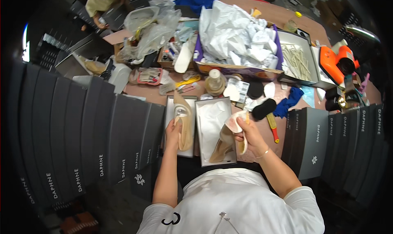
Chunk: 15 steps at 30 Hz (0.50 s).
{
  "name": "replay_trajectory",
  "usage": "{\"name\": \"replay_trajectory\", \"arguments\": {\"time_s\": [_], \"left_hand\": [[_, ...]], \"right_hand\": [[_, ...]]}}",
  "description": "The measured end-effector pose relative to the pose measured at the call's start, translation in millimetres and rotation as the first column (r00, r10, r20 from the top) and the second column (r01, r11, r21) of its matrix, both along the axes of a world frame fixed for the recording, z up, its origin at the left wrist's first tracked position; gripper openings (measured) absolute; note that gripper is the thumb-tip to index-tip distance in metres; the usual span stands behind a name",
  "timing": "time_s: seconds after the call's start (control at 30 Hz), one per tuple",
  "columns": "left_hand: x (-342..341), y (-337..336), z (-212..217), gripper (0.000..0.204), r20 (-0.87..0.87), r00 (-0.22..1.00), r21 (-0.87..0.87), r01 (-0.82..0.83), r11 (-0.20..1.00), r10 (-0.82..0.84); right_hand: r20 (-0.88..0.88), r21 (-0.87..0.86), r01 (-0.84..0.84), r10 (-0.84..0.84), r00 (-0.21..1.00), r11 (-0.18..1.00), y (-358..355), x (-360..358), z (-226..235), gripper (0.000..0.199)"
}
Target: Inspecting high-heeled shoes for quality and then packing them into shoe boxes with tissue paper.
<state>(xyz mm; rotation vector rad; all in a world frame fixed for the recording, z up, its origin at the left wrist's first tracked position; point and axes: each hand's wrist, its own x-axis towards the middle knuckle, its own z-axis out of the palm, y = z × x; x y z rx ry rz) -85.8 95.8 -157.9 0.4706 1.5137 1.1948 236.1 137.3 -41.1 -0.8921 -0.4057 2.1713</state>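
Note:
My left hand [173,135] is closed on the edge of a beige pointed shoe [186,132], which is over a shallow grey box part with a white inside [168,114] in front of me. Beside it to the right stands an open shoe box lined with white paper [211,117]. A second beige shoe [221,149] rests in that box, toward its near right side. Above the box's right edge, my right hand [250,136] grips a crumpled whitish cloth [233,123] with pinkish and yellowish stains. Its fingers partly hide the cloth.
Stacks of dark grey shoe boxes stand at the left [92,127] and right [313,140]. Behind are a glue jar [215,84], a black pad [264,109], a brush with a red-yellow handle [273,129], blue cloth [290,102] and a carton of white paper [237,33]. A person [102,4] is far left.

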Motion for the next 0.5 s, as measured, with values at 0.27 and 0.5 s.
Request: {"name": "replay_trajectory", "arguments": {"time_s": [0.27, 0.5], "left_hand": [[80.6, -19.7, 104.4, 0.038, 0.836, 0.539, 0.149, -0.053, 0.987, -0.098], [107.8, -37.8, 119.5, 0.038, 0.705, 0.637, 0.295, 0.135, 0.946, -0.311]], "right_hand": [[0.528, 0.706, -0.227, -0.284, 0.800, 0.671, -17.7, -26.8, 21.8, 0.014], [0.553, 0.830, -0.478, -0.313, 0.772, 0.289, -29.7, -32.8, 62.3, 0.037]]}}
